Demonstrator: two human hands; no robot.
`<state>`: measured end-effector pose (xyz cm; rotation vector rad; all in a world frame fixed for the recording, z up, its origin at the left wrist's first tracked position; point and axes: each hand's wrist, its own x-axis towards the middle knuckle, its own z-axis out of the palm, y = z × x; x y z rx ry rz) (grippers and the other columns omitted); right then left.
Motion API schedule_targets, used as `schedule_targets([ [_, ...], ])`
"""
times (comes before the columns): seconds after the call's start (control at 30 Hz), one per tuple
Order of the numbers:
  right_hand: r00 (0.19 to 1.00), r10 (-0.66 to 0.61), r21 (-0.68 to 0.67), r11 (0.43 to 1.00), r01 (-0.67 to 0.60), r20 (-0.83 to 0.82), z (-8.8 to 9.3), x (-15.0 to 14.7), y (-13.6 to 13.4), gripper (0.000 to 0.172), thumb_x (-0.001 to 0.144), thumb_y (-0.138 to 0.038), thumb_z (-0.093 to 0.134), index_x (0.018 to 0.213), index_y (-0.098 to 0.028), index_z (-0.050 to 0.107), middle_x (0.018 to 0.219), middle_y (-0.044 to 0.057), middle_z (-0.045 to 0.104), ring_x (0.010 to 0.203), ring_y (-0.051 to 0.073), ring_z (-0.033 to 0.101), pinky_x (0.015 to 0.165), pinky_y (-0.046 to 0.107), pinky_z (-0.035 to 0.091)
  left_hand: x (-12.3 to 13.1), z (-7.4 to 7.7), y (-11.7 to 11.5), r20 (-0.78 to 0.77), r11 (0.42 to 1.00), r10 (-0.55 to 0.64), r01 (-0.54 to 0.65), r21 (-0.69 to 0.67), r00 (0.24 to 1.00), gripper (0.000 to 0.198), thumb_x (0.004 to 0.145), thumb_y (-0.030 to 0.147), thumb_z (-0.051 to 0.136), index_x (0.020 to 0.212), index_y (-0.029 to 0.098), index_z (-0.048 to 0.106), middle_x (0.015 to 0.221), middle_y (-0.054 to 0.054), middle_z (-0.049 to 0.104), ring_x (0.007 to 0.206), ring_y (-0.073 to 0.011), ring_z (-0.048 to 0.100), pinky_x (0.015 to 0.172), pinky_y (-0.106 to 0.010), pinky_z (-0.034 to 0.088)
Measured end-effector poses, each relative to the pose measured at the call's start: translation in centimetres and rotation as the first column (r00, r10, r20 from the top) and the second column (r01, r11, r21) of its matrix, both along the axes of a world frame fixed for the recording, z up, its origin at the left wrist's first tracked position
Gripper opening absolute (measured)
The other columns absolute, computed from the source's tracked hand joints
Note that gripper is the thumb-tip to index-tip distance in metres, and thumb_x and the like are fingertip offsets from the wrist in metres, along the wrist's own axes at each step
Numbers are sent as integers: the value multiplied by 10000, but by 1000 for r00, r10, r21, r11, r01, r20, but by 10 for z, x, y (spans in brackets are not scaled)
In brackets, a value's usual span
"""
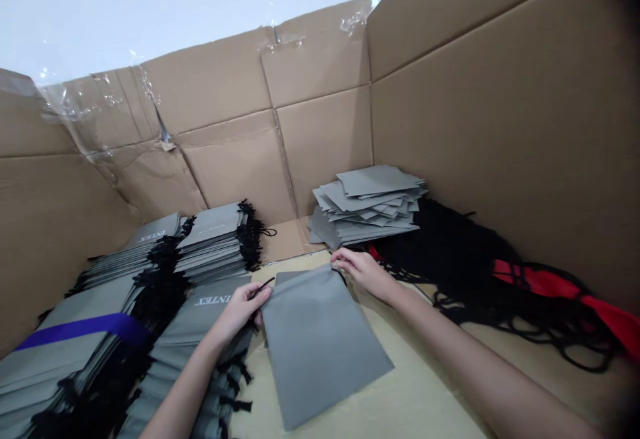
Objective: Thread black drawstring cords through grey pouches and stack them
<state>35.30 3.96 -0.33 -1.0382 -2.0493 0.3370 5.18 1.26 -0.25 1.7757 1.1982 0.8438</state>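
A flat grey fabric pouch [325, 345] hangs between my two hands over the pale table surface. At its upper left corner, my left hand [245, 307] pinches the edge, and a short black cord end [267, 283] sticks out from those fingers. My right hand [361, 269] grips the upper right corner between thumb and fingers. Part of another grey piece [290, 277] shows behind the pouch's top edge. Just left of my left hand lies a row of overlapping grey pouches [213, 299] with white lettering and black cord ends.
More stacked grey pouches [213, 225] with black cords stand at the left, one stack under a purple band [90, 329]. Loose grey pieces [375, 205] are piled at the back. Black cords [465, 245] and red cloth [545, 282] lie right. Cardboard walls [320, 125] enclose the table.
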Motion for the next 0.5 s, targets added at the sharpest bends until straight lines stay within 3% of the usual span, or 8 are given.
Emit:
schedule_targets([
  [0.3, 995, -32, 25, 999, 34, -90, -8, -12, 1, 396, 887, -208, 308, 1281, -197, 262, 821, 25, 513, 740, 153, 515, 748, 296, 410, -4, -11, 2, 208, 989, 32, 0, -151, 978, 423, 621, 538, 663, 649, 126, 571, 377, 66, 437, 332, -43, 307, 386, -177, 204],
  [0.5, 985, -26, 46, 998, 34, -172, -10, -17, -3, 387, 876, -193, 335, 1244, -191, 214, 735, -18, 430, 653, 140, 456, 678, 281, 398, -5, -10, -1, 299, 985, 57, -5, -172, 953, 356, 641, 466, 682, 667, 119, 606, 381, 55, 468, 347, -46, 316, 404, -179, 219],
])
